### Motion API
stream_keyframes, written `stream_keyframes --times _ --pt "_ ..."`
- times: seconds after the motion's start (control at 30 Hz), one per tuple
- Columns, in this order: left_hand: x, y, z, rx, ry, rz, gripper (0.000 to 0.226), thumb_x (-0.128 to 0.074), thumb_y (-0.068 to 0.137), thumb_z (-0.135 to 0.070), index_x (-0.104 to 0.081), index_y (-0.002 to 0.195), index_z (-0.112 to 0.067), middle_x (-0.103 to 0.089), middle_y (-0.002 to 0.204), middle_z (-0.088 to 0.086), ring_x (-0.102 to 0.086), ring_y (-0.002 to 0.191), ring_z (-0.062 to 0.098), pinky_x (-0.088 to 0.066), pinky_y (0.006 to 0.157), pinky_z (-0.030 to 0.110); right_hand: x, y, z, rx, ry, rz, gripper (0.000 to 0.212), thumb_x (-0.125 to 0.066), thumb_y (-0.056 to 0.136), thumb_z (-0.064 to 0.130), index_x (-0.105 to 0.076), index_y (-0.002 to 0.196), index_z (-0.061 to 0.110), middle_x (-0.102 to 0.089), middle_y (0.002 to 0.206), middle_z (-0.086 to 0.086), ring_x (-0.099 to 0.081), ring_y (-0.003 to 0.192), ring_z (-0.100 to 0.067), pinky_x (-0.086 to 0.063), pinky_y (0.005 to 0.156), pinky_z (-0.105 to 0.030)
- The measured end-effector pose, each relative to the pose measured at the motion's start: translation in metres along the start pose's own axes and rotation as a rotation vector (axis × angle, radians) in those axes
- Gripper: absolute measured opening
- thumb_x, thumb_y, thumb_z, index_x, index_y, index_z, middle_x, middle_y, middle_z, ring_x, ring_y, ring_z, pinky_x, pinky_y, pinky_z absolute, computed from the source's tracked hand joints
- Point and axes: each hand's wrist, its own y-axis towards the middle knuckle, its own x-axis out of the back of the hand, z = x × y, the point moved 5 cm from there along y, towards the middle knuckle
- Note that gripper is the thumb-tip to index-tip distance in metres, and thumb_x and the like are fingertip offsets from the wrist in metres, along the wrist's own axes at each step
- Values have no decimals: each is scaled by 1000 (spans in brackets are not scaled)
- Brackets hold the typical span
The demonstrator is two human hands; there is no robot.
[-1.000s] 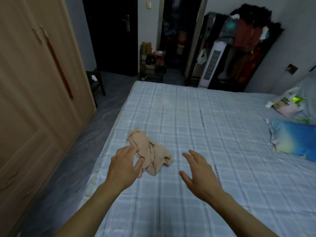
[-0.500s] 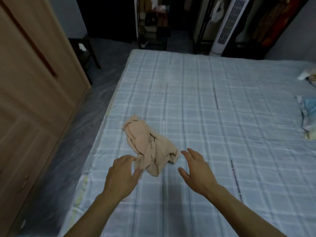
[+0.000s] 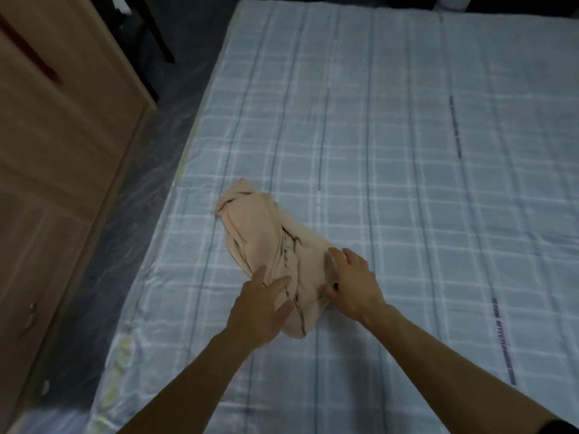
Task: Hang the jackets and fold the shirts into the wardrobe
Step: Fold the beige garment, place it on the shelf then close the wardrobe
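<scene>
A crumpled beige shirt [image 3: 260, 236] lies in a heap near the left edge of the bed [image 3: 407, 145], which has a pale blue checked sheet. My left hand [image 3: 260, 305] reaches over the shirt's near left end, with straight, spread fingers touching the cloth. At the shirt's right side, my right hand [image 3: 352, 283] has cloth bunched between its thumb and fingers. The wooden wardrobe [image 3: 62, 145] stands to the left, its doors closed.
A narrow strip of grey floor [image 3: 147, 183] under glossy plastic runs between the wardrobe and the bed. Dark furniture legs [image 3: 153, 36] stand at the far end of that strip.
Both hands have moved forward from hovering above the sheet onto the shirt. The view has tilted down and come closer, so the far end of the room is out of sight.
</scene>
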Motion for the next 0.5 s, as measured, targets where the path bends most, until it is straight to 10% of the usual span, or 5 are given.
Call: stream_keyframes --times 0.5 --pt "35 -53 -2 2 -278 -373 41 -56 83 -35 -71 109 -8 -65 105 3 -62 95 18 -49 84 30 2 -35 -35 2 265 -234 10 -59 85 13 -55 93 9 -54 82 -5 -53 71 -22 -35 58 -31"
